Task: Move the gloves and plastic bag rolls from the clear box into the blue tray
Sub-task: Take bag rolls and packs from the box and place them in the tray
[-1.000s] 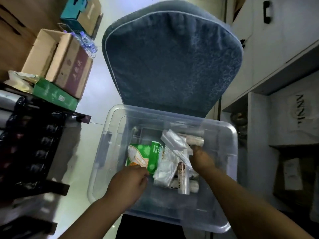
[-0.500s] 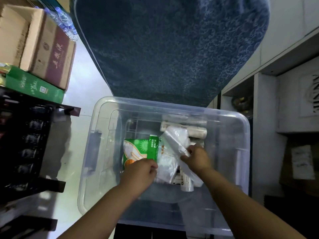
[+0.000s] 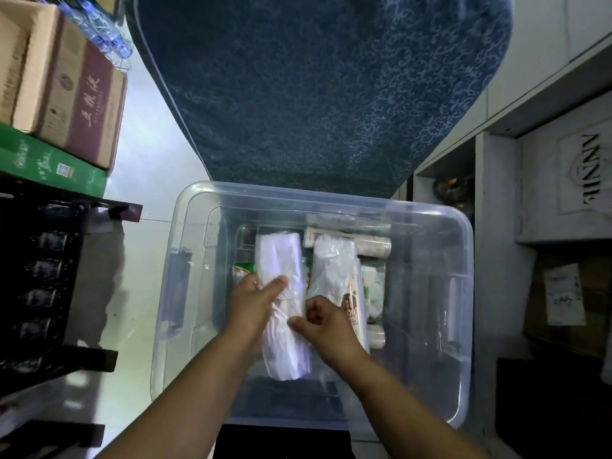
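Note:
The clear box [image 3: 185,293] stands on the floor in front of me. My left hand [image 3: 255,299] grips a long white plastic bag roll [image 3: 281,260], held lengthwise above the box. My right hand [image 3: 323,324] pinches the same roll at its right side, and a second plastic packet [image 3: 334,270] with a brown label rises just beyond its fingers. A green glove packet [image 3: 243,267] peeks out under the left hand. Another roll [image 3: 367,245] lies across the far end of the box. No blue tray shows in view.
A blue patterned cushion [image 3: 314,94] lies beyond the box. Cardboard boxes [image 3: 66,84] and a green carton [image 3: 49,164] sit on a dark rack [image 3: 43,276] at left. White shelving [image 3: 496,193] and a dark box [image 3: 563,293] stand at right.
Both hands have lifted plastic packets out of the pile. The left hand left the green glove packet and now grips a white roll. The camera has tilted closer to the box.

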`<state>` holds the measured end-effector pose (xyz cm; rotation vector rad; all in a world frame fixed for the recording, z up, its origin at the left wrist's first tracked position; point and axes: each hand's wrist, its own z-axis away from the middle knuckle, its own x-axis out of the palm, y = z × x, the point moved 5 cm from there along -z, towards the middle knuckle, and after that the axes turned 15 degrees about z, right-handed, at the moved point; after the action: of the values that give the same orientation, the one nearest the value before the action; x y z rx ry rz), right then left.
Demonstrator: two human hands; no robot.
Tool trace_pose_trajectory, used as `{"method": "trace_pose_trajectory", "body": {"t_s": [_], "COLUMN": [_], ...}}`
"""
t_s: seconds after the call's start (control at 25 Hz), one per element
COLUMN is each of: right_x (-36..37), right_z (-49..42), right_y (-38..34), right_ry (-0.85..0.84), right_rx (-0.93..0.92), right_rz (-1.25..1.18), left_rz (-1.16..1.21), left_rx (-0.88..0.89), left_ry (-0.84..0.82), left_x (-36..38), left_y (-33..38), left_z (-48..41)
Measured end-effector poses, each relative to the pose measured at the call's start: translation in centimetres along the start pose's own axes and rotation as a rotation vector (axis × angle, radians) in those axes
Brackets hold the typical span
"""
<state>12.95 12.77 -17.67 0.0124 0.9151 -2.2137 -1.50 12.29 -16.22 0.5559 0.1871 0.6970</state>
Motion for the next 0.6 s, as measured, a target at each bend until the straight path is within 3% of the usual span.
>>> {"method": "trace_pose_trajectory", "body": {"t_s": [0.16, 0.32, 0.48, 0.6], "right_x": [-1.5, 0.3, 2.9, 1.7], "right_z": [-0.7, -2.9, -5.4, -6.7], "right_y": [3.9, 5.0, 5.1, 6.0], "right_ry": [0.406, 0.422, 0.494, 0.579], "right_rx": [0.292, 0.423, 0.630, 0.649], "right_rz": [0.215, 0.262, 0.045, 0.058], "left_rz": [-0.054, -0.110, -0.048, 0.007], "left_rx": [0.152, 0.188, 0.175, 0.141], "left_ry": [0.096, 0.058, 0.026, 0.013], "left_x": [-2.6, -3.1, -3.5, -4.0], "left_y": [1.9, 2.5, 2.5, 2.6], "left_z": [-0.8, -1.7, -2.3, -2.7]}}
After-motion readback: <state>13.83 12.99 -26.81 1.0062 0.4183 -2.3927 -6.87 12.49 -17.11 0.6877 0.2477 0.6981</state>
